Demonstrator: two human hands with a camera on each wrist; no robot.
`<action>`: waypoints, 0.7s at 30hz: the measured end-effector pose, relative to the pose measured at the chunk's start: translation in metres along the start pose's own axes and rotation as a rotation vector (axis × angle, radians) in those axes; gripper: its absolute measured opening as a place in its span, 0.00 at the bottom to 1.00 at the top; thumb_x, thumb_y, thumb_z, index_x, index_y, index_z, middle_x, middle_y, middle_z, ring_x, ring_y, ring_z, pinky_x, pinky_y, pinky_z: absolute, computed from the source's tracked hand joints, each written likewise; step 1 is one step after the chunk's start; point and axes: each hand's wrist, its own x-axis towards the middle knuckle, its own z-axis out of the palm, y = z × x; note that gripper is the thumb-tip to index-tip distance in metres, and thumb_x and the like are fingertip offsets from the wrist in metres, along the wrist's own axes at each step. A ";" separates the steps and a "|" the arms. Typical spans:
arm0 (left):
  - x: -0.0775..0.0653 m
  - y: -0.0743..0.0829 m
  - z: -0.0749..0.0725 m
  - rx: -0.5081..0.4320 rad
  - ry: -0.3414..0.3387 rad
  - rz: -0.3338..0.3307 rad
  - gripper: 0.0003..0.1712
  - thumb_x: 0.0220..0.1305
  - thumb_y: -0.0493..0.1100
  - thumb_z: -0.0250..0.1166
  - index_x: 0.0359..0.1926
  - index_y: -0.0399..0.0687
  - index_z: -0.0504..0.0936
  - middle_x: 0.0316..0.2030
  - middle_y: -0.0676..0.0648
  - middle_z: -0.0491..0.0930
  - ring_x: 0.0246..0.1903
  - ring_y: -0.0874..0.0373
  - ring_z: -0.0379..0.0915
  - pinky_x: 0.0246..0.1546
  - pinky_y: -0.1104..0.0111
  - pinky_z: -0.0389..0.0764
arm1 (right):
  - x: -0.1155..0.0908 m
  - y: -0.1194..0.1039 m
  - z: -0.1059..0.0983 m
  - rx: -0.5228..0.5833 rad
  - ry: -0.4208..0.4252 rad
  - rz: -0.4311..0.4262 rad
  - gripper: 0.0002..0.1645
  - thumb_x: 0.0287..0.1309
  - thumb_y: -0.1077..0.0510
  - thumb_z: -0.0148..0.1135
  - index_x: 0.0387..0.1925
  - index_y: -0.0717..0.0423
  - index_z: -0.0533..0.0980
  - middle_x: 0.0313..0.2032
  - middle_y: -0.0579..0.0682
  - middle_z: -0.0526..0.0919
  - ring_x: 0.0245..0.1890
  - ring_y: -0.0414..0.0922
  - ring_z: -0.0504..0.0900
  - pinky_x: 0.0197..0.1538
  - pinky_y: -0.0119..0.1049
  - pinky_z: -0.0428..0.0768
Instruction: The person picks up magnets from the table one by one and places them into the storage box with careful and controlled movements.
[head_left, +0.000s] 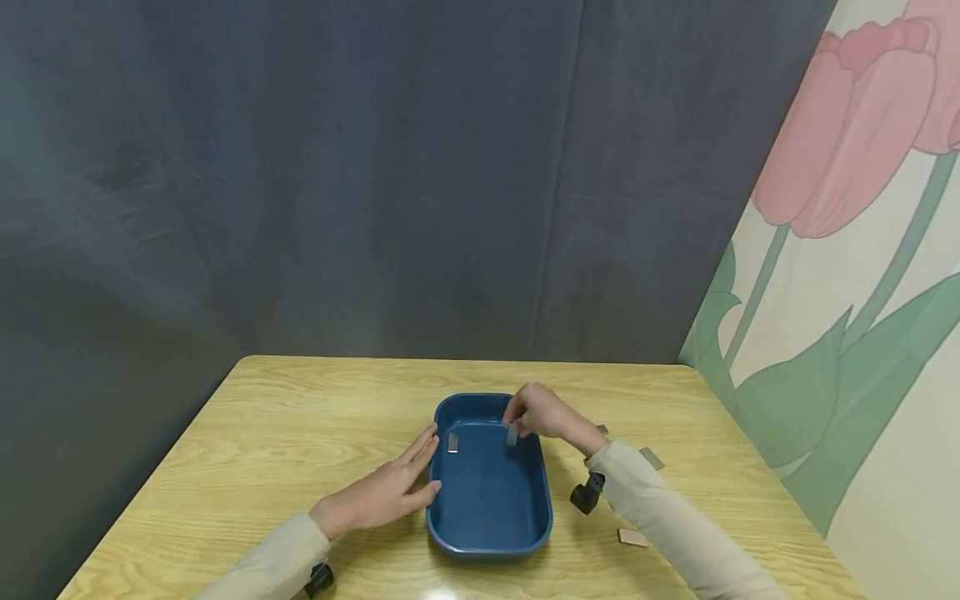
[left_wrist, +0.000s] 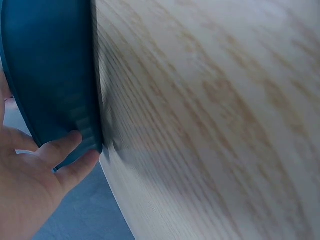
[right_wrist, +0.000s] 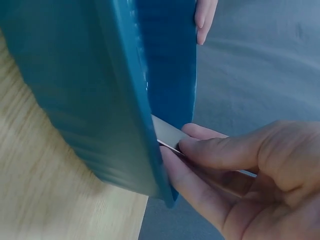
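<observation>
**Right hand [head_left: 542, 412] is pinching a thin, flat grey rectangular piece [head_left: 512, 435] within a deep blue tray with rounded corners [head_left: 487, 552]**

The right grip is grasping the piece between thumb and fingers, and the piece is hanging just inside the tray's right wall, toward the far end. Whether its lower edge is touching the tray floor, I cannot tell. The left hand [head_left: 393, 492] is not clenching anything: its fairly straight fingers are resting against the tray's left side, with the thumb reaching the rim.

A second small grey rectangular piece [head_left: 453, 442] is standing or lying near the left wall inside; its exact pose is unclear. Outside, on the light, wood-grained surface [head_left: 300, 450], a pinkish-tan flat block [head_left: 633, 537] and a greyish flat block [head_left: 652, 458] are lying right of the tray, while a small dark block [head_left: 602, 429] is showing only partly behind the right wrist.

The held piece could be slipping or tipping flat if the fingertips are parting unevenly, since so little of it is pinched. The right knuckles could be catching the nearby rim, and the tray could be sliding if the left fingers are pressing too hard sideways.
</observation>
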 end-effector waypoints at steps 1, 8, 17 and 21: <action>0.000 0.000 0.000 0.001 0.000 0.001 0.43 0.77 0.60 0.46 0.78 0.40 0.44 0.78 0.50 0.28 0.72 0.46 0.48 0.65 0.40 0.59 | 0.000 0.000 0.001 -0.004 0.000 0.000 0.12 0.52 0.80 0.61 0.32 0.68 0.85 0.30 0.53 0.86 0.25 0.46 0.84 0.29 0.34 0.83; 0.000 0.001 -0.002 -0.002 0.002 0.000 0.42 0.77 0.60 0.46 0.78 0.40 0.44 0.78 0.50 0.28 0.72 0.46 0.48 0.65 0.40 0.57 | 0.003 -0.002 0.003 -0.024 0.016 -0.014 0.13 0.52 0.80 0.60 0.32 0.67 0.85 0.31 0.54 0.86 0.24 0.44 0.83 0.29 0.34 0.83; 0.000 0.001 -0.002 -0.007 -0.001 -0.002 0.42 0.77 0.60 0.46 0.78 0.41 0.44 0.78 0.50 0.28 0.72 0.46 0.49 0.65 0.39 0.57 | 0.005 -0.002 0.009 -0.071 0.054 -0.070 0.18 0.49 0.84 0.55 0.29 0.66 0.86 0.27 0.53 0.85 0.20 0.42 0.79 0.24 0.31 0.78; -0.001 0.002 -0.001 -0.010 0.000 -0.002 0.42 0.77 0.60 0.46 0.78 0.41 0.44 0.78 0.50 0.28 0.72 0.45 0.48 0.65 0.39 0.57 | 0.006 -0.003 0.012 -0.070 0.040 -0.075 0.19 0.48 0.84 0.54 0.28 0.66 0.86 0.24 0.53 0.84 0.18 0.41 0.77 0.22 0.30 0.76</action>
